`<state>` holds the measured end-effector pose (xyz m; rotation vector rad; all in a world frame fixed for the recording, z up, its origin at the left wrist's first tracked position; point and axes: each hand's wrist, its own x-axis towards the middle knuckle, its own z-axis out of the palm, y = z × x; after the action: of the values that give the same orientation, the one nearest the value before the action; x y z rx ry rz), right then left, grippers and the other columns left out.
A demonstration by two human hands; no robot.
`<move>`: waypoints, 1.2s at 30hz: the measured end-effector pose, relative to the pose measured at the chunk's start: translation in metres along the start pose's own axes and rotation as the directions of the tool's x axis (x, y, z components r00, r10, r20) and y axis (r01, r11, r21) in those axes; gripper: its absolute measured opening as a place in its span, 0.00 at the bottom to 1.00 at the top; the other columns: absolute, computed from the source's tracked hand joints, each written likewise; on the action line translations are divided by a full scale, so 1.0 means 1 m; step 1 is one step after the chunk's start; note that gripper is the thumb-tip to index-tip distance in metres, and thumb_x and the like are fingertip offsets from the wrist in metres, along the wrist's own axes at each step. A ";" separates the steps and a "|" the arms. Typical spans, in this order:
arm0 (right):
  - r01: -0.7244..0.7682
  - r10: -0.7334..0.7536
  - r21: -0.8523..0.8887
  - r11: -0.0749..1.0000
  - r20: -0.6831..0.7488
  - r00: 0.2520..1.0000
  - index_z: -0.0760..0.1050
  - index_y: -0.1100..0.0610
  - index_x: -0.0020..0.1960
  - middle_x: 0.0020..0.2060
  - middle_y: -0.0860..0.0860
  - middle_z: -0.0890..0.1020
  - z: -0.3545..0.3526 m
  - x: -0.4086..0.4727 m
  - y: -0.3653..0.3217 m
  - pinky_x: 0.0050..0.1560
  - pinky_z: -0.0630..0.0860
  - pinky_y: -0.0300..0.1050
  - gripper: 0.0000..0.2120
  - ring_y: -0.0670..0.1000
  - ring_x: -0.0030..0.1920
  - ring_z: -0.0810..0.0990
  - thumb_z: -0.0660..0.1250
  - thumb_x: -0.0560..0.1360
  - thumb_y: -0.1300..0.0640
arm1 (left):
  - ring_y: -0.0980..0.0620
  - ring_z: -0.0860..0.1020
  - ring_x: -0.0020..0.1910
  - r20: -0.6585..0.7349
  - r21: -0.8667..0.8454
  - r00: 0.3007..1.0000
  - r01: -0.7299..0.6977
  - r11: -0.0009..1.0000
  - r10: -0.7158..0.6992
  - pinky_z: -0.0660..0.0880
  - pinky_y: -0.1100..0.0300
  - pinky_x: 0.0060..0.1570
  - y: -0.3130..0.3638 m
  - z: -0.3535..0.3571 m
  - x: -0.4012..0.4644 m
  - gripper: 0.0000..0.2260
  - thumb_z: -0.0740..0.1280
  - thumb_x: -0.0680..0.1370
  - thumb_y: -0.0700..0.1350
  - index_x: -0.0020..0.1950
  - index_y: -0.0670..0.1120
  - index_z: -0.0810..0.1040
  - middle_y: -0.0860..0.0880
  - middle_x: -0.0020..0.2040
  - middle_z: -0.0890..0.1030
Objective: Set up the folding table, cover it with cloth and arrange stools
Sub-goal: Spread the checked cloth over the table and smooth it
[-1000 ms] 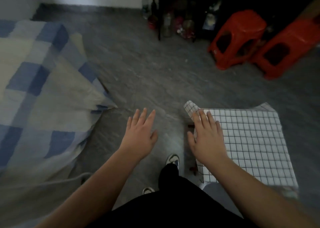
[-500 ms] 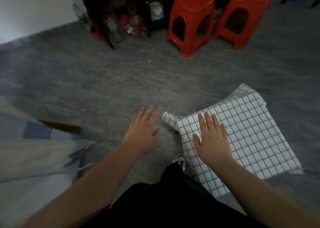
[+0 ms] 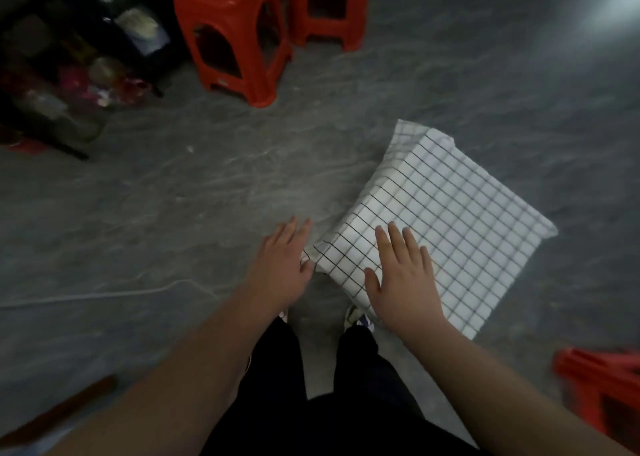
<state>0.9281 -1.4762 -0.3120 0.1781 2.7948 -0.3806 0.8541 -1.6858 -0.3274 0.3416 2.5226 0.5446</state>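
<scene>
Head view, person standing. Left hand (image 3: 280,265), palm down with fingers straight and together, holds nothing; its thumb lies at the near corner of the grid-patterned cloth (image 3: 446,227), though contact cannot be confirmed. Right hand (image 3: 405,279), fingers straight and slightly spread, is extended flat over the cloth's near edge, gripping nothing. The white cloth covers a small square table on the grey floor (image 3: 173,213). Two red plastic stools (image 3: 235,32) stand beyond it; part of a third red stool (image 3: 602,389) shows at lower right.
</scene>
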 end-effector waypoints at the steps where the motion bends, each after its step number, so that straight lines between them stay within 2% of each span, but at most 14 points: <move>1: -0.039 0.039 0.001 0.999 0.001 0.999 0.48 0.53 0.81 0.80 0.53 0.51 0.008 0.002 -0.003 0.77 0.51 0.61 0.33 0.56 0.80 0.45 0.55 0.80 0.45 | 0.44 0.52 0.80 0.023 0.014 0.999 -0.023 1.000 0.023 0.51 0.48 0.77 -0.009 0.005 0.008 0.33 0.63 0.80 0.48 0.81 0.51 0.50 0.46 0.82 0.52; 6: -0.143 0.143 0.016 0.990 -0.020 0.990 0.50 0.53 0.81 0.80 0.54 0.53 0.054 0.020 -0.020 0.77 0.51 0.61 0.33 0.56 0.80 0.48 0.58 0.80 0.47 | 0.47 0.52 0.80 0.122 0.041 0.983 -0.146 0.988 0.140 0.51 0.50 0.78 -0.052 0.029 0.050 0.35 0.64 0.79 0.45 0.81 0.51 0.50 0.49 0.82 0.52; 11: -0.210 0.209 0.067 0.975 0.024 0.978 0.49 0.53 0.81 0.80 0.54 0.53 0.127 0.050 -0.024 0.77 0.52 0.61 0.33 0.57 0.80 0.47 0.57 0.80 0.46 | 0.50 0.47 0.80 0.239 0.027 0.960 -0.156 0.987 0.145 0.46 0.54 0.78 -0.089 0.081 0.096 0.37 0.63 0.78 0.40 0.82 0.50 0.46 0.51 0.82 0.47; 18: -0.253 0.250 0.109 0.961 0.042 0.967 0.48 0.53 0.81 0.80 0.53 0.51 0.255 0.100 -0.001 0.77 0.51 0.61 0.34 0.56 0.80 0.46 0.58 0.81 0.48 | 0.52 0.44 0.80 0.383 0.038 0.912 -0.178 0.983 0.150 0.52 0.47 0.78 -0.126 0.201 0.165 0.42 0.68 0.77 0.42 0.81 0.53 0.43 0.54 0.82 0.44; 21: -0.257 0.255 0.100 0.961 0.034 0.966 0.46 0.54 0.81 0.81 0.53 0.50 0.287 0.104 0.010 0.78 0.50 0.61 0.34 0.55 0.80 0.45 0.57 0.81 0.47 | 0.52 0.51 0.80 0.401 0.030 0.892 -0.239 0.971 0.208 0.54 0.50 0.77 -0.135 0.233 0.180 0.41 0.69 0.76 0.43 0.81 0.51 0.46 0.51 0.82 0.51; 24: -0.234 0.229 0.090 0.968 0.059 0.972 0.44 0.53 0.81 0.81 0.52 0.47 0.301 0.104 0.018 0.78 0.47 0.60 0.32 0.55 0.80 0.42 0.54 0.83 0.46 | 0.46 0.70 0.71 0.370 -0.030 0.910 -0.188 0.982 0.186 0.69 0.46 0.69 -0.136 0.246 0.186 0.39 0.68 0.73 0.45 0.79 0.59 0.52 0.49 0.75 0.69; 25: -0.230 0.224 0.086 0.969 0.076 0.972 0.43 0.53 0.81 0.81 0.52 0.46 0.302 0.105 0.020 0.78 0.47 0.60 0.32 0.55 0.80 0.41 0.53 0.83 0.46 | 0.43 0.73 0.67 0.364 -0.027 0.917 -0.164 0.986 0.163 0.72 0.45 0.66 -0.135 0.248 0.186 0.39 0.68 0.73 0.44 0.79 0.60 0.53 0.47 0.72 0.72; 30: -0.250 0.244 0.068 0.966 0.082 0.966 0.45 0.54 0.81 0.81 0.53 0.47 0.307 0.106 0.018 0.78 0.47 0.61 0.33 0.56 0.80 0.42 0.55 0.82 0.47 | 0.41 0.74 0.66 0.368 0.049 0.923 -0.140 0.989 0.113 0.71 0.47 0.66 -0.130 0.241 0.183 0.37 0.64 0.75 0.39 0.80 0.57 0.54 0.42 0.70 0.75; 36: -0.265 0.259 0.072 0.961 0.087 0.962 0.45 0.54 0.81 0.81 0.53 0.47 0.306 0.106 0.016 0.78 0.45 0.61 0.34 0.56 0.80 0.42 0.57 0.81 0.48 | 0.43 0.75 0.66 0.423 -0.058 0.904 -0.033 0.998 0.055 0.70 0.51 0.66 -0.127 0.245 0.179 0.36 0.61 0.77 0.36 0.80 0.59 0.53 0.41 0.69 0.75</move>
<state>0.9199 -1.5381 -0.6305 0.5357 2.6353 -0.4278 0.8246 -1.6607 -0.6539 0.4471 2.0801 0.4874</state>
